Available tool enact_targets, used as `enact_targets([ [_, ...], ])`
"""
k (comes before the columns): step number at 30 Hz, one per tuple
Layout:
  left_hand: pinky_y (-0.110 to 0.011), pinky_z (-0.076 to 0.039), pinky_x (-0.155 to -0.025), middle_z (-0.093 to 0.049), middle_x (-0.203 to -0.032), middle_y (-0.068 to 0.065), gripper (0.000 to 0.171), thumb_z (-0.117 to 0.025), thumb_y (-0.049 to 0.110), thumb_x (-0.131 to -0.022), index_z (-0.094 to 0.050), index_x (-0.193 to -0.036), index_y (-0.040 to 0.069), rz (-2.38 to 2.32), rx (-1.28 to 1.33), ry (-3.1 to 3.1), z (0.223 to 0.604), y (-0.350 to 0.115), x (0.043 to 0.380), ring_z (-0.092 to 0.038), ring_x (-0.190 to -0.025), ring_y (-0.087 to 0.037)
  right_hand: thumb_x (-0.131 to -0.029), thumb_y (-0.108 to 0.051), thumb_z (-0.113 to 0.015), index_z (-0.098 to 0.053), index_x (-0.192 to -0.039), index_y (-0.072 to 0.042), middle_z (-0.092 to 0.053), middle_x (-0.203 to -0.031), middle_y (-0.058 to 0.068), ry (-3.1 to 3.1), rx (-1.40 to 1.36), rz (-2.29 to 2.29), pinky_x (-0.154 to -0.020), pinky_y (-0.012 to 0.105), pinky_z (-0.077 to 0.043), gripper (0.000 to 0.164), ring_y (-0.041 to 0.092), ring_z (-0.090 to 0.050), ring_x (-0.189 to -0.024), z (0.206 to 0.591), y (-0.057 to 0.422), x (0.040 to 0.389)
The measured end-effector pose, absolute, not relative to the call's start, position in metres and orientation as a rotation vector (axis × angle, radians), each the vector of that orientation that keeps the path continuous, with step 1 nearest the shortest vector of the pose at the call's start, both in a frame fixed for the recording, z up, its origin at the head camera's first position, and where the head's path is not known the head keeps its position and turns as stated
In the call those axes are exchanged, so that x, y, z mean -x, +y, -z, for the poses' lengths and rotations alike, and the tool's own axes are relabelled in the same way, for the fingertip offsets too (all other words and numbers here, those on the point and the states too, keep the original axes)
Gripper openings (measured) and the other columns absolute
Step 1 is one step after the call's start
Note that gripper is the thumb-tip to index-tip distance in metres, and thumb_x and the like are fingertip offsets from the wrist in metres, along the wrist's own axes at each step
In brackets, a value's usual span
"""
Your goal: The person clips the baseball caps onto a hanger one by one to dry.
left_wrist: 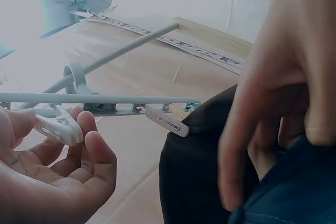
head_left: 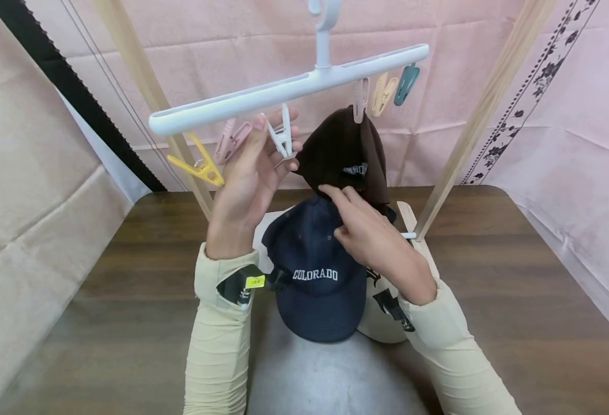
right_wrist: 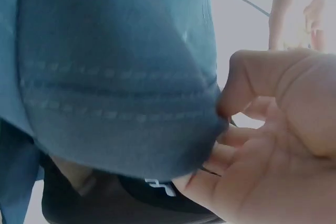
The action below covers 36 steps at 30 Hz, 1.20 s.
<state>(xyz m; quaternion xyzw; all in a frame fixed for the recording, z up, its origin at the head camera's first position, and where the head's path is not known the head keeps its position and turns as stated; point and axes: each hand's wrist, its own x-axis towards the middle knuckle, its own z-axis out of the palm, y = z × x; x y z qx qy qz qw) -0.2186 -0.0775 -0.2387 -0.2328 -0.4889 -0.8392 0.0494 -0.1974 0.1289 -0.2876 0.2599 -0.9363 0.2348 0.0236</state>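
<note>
My left hand [head_left: 252, 167] pinches a white clothespin [head_left: 282, 135] that hangs under the pale blue hanger bar [head_left: 247, 98]. Thumb and fingers lie on either side of it in the left wrist view. My right hand [head_left: 374, 233] grips the edge of a navy cap [head_left: 309, 300] lettered COLORADO, thumb on one face and fingers behind it, as the right wrist view shows. The cap's brim points down toward me. Behind it a dark brown cap [head_left: 330, 147] hangs from a pale pink clothespin [head_left: 360, 101] on the bar's right half.
Left on the bar hang a yellow clothespin [head_left: 197, 161] and a pink clothespin [head_left: 230, 140]; at right, a cream clothespin [head_left: 384, 95] and a teal clothespin [head_left: 407, 83]. Wooden posts [head_left: 483, 115] flank the hanger. A light cap [head_left: 384, 317] lies on the table [head_left: 517, 323] beneath.
</note>
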Motion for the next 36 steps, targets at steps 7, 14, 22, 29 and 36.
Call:
enact_targets([
  [7,-0.023,-0.053,-0.078,-0.066,-0.109,-0.003,0.051,-0.032,0.029,-0.117,-0.052,-0.149,-0.006,2.553,0.712,-1.519,0.241,-0.078,0.22,-0.063,-0.097,-0.014,-0.108,-0.008,-0.045,-0.051,-0.147,-0.008,-0.061,-0.136,0.009,-2.852,-0.83,-0.853,-0.11,0.048,-0.044,0.04,0.029,-0.055,-0.125,0.295,0.12,0.199],
  [14,-0.024,-0.053,-0.081,-0.068,-0.113,-0.005,0.059,-0.058,0.04,-0.108,-0.054,-0.146,-0.005,2.567,0.817,-1.46,0.247,-0.079,0.223,-0.066,-0.103,-0.017,-0.113,-0.043,-0.046,-0.061,-0.125,-0.017,-0.065,-0.105,0.0,-2.848,-0.711,-0.934,-0.087,0.042,-0.049,0.032,0.021,-0.058,-0.104,0.298,0.107,0.194],
  [22,-0.028,-0.053,-0.086,-0.07,-0.118,-0.009,0.078,-0.084,0.048,-0.085,-0.058,-0.143,0.001,2.564,0.919,-1.424,0.254,-0.079,0.229,-0.069,-0.107,-0.019,-0.107,-0.033,-0.063,-0.073,-0.105,-0.012,-0.063,-0.079,0.0,-2.64,-0.735,-1.158,-0.07,0.036,-0.051,0.023,0.016,-0.061,-0.07,0.294,0.109,0.194],
  [29,-0.029,-0.053,-0.088,-0.072,-0.114,-0.008,0.073,-0.083,0.047,-0.086,-0.061,-0.137,0.0,2.542,0.924,-1.382,0.251,-0.076,0.226,-0.071,-0.103,-0.019,-0.106,-0.024,-0.065,-0.074,-0.106,-0.013,-0.071,-0.093,-0.001,-2.528,-0.88,-1.147,-0.08,0.037,-0.051,0.014,0.017,-0.063,-0.085,0.283,0.12,0.191],
  [36,-0.033,-0.056,-0.096,-0.072,-0.108,-0.008,0.071,-0.089,0.049,-0.08,-0.064,-0.128,0.003,2.522,0.911,-1.348,0.245,-0.066,0.22,-0.072,-0.099,-0.021,-0.105,-0.018,-0.066,-0.074,-0.105,-0.012,-0.07,-0.094,-0.001,-2.405,-0.996,-1.123,-0.082,0.035,-0.05,0.01,0.014,-0.062,-0.087,0.269,0.132,0.188],
])
